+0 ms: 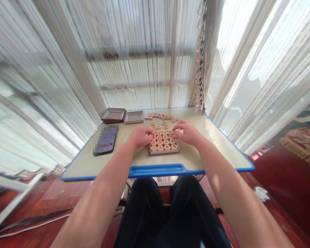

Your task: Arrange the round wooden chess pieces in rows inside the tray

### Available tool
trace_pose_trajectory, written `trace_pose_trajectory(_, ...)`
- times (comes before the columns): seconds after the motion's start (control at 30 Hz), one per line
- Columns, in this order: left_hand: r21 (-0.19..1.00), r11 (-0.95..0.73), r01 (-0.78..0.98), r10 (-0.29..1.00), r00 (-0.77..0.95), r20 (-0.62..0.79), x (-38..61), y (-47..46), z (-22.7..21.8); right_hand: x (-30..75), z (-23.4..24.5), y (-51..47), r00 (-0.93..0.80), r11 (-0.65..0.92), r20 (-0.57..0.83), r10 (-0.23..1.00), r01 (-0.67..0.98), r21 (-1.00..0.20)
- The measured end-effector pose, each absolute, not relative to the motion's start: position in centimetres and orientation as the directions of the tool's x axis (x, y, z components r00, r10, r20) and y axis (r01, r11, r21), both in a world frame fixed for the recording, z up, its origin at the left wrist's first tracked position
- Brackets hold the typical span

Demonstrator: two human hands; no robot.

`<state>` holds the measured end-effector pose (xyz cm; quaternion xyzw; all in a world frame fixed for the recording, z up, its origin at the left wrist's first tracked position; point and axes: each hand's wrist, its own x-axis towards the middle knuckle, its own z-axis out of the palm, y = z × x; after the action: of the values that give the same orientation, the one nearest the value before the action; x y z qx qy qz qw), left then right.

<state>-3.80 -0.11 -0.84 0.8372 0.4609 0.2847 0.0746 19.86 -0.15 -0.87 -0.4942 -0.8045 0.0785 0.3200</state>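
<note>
A shallow box [164, 152] near the table's front holds rows of round wooden Chinese chess pieces [166, 142] with red and black characters. My left hand [142, 135] is at the box's far left corner, its curled fingertips against the end piece there. At the far right corner is my right hand [187, 133], thumb and forefinger bent in close to the last piece of that row. Whether either hand grips a piece or only presses on it, I cannot make out. Several loose pieces [166, 127] lie just behind the box.
More loose pieces [160, 116] are gathered at the table's far side. To their left are an open grey tray [134, 117] and stacked brown trays [114, 114]. A dark phone [106, 140] lies on the left of the blue-edged table [214, 151]. Sheer curtains [139, 69] hang behind.
</note>
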Motion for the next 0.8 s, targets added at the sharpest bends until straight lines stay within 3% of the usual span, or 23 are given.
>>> trace_pose_trajectory(0.8, 0.396, -0.540, 0.743, 0.824, 0.372, 0.427, -3.75, -0.27, -0.79, 20.07, -1.02, 0.07, -0.350, 0.542, 0.458, 0.817, 0.738, -0.402)
